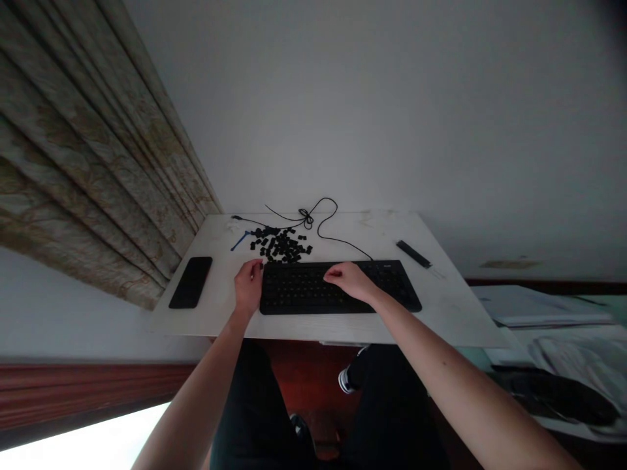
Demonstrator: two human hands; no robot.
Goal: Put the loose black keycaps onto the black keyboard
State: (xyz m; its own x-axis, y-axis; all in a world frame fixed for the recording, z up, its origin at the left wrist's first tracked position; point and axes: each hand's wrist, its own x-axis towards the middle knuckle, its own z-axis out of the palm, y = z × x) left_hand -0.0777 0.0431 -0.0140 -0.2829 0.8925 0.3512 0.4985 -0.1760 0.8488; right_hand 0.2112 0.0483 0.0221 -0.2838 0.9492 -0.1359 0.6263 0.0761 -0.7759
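Note:
A black keyboard (pixel 298 297) lies flat on the white table in front of me, its base showing small key positions. At its left end rests my left hand (pixel 249 286), the fingers curled together and close to the keyboard's upper left corner. What those fingers hold, if anything, is too small to make out. Over the middle of the keyboard, my right hand (pixel 350 279) has thumb and fingertips pinched together, with their contents hidden. Just behind the keyboard's left half is a loose pile of black keycaps (pixel 281 245).
Left of the pile lies a blue tool (pixel 240 241). A black phone (pixel 191 282) is at the table's left side. The keyboard's cable (pixel 337 239) loops toward the wall. On the right sits a black-handled object (pixel 414 253) with a thin pale end. A patterned curtain (pixel 98 143) hangs left.

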